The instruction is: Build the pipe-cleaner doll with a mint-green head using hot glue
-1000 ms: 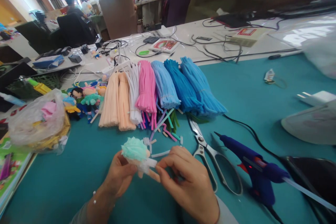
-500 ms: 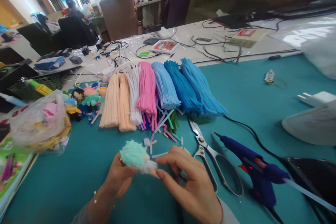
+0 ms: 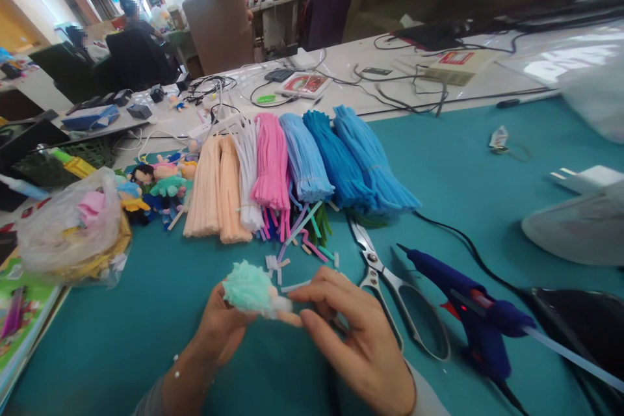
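1. Mint-green fluff covers the head of a small doll (image 3: 247,287), which is raised over the teal mat (image 3: 453,169) at the near middle of the scene.
2. The person's left hand (image 3: 220,330) holds the doll by its left side, fingers closed around it.
3. The right hand (image 3: 358,341) is half curled, thumb and forefinger a narrow gap apart at the doll's white sleeve and peach limb; whether they pinch either one cannot be told.
4. Metal scissors (image 3: 372,259) lie just right of that hand, blades toward the far side.
5. Farther right rests a blue glue gun (image 3: 470,299), its nozzle pointing far left, a small red light showing.
6. Beyond the hands, fuzzy stem bundles (image 3: 272,166) run left to right: peach, white, pink, then blues.
7. Short cut pieces (image 3: 271,263) lie between the bundles and the doll.
8. At left, a clear plastic bag (image 3: 63,227) sits near a pile of finished-looking dolls (image 3: 168,185).
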Tool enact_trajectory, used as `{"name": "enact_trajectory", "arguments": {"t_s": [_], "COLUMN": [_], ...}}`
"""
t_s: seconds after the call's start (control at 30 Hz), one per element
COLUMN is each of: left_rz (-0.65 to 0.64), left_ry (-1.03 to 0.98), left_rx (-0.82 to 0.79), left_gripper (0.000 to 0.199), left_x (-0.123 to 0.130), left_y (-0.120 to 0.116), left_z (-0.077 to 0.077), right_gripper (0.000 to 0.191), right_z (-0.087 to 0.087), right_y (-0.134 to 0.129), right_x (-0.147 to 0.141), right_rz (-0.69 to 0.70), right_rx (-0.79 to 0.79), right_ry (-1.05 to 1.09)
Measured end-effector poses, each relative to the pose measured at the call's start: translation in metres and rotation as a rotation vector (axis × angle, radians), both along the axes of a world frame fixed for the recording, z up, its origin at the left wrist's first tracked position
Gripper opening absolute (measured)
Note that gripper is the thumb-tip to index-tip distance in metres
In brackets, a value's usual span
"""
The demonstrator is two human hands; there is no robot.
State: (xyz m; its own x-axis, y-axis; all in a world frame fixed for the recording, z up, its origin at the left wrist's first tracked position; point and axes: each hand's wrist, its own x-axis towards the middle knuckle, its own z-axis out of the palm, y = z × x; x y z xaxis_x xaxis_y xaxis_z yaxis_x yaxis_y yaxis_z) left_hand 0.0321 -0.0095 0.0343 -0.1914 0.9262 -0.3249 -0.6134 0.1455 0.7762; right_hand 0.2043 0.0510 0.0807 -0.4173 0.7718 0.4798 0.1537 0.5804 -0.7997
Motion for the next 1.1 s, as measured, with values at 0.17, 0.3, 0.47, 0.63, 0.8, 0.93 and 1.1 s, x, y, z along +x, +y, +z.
{"name": "enact_trajectory", "arguments": {"t_s": [0.17,0.3,0.47,0.63,0.8,0.93,1.1], "left_rz": [-0.031,-0.053,-0.094,-0.123,-0.179,-0.137,-0.063], "left_ry": [-0.088,-0.141,-0.151,-0.081,-0.044,-0.034,0.04], "left_rx": [0.01,0.007,0.004,0.026,0.023,0.002,0.013], "left_gripper": [0.034,0.041,0.034,0.038,0.038,0.035,0.03], "left_x": [0.001,-0.001,0.0,0.002,0.005,0.005,0.007], "left_y": [0.004,0.006,0.004,0.007,0.009,0.005,0.004], "left_z": [0.005,0.006,0.006,0.01,0.006,0.002,0.005], "right_gripper": [0.024,0.031,0.021,0.016,0.016,0.017,0.018], "right_z": [0.005,0.003,0.001,0.005,0.0,-0.006,-0.007], "right_y": [0.001,0.0,-0.001,-0.005,-0.007,-0.005,-0.004], "right_x": [0.006,0.001,-0.002,0.0,-0.001,-0.003,-0.007], "right_rz": [-0.018,-0.039,0.022,0.059,0.075,0.075,0.075], "right_rx": [-0.144,-0.141,-0.076,-0.032,-0.019,0.035,0.022], "right_ry": [0.019,-0.002,0.044,0.11,0.054,0.039,0.026]}}
